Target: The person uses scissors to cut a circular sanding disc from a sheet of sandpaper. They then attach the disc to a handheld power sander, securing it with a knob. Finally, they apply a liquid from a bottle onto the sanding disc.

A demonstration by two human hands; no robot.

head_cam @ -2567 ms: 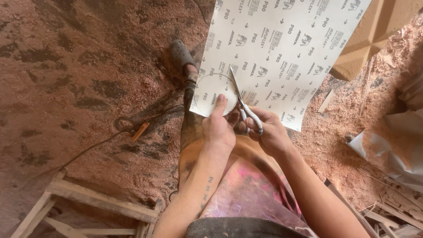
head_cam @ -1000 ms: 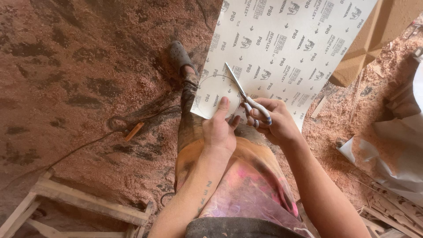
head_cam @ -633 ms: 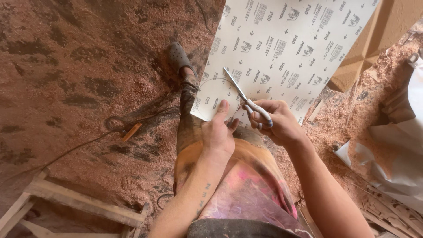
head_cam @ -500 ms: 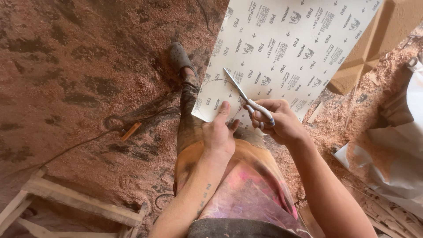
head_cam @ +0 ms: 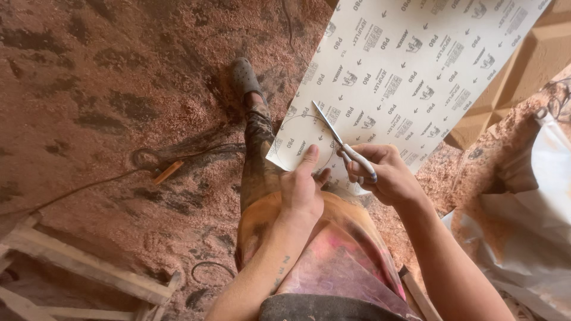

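Note:
A large white sheet of sandpaper (head_cam: 410, 65), printed side up, hangs out from my lap over the floor. A circle is drawn on its near corner (head_cam: 303, 139). My left hand (head_cam: 303, 187) pinches that near edge, thumb on top of the sheet. My right hand (head_cam: 386, 175) grips a pair of scissors (head_cam: 340, 141) with white handles. The blades point up and left into the sheet along the drawn circle.
The floor is covered in reddish sawdust (head_cam: 107, 89). My leg and dark shoe (head_cam: 245, 76) stretch out below the sheet. A cable and a small wood stick (head_cam: 168, 172) lie at left. A wooden frame (head_cam: 77, 273) sits lower left, white plastic bags (head_cam: 535, 220) at right, cardboard (head_cam: 517, 77) upper right.
The scissors have worked a little further along the circle, and the sheet has shifted slightly in my left hand. Both hands stay at the near corner.

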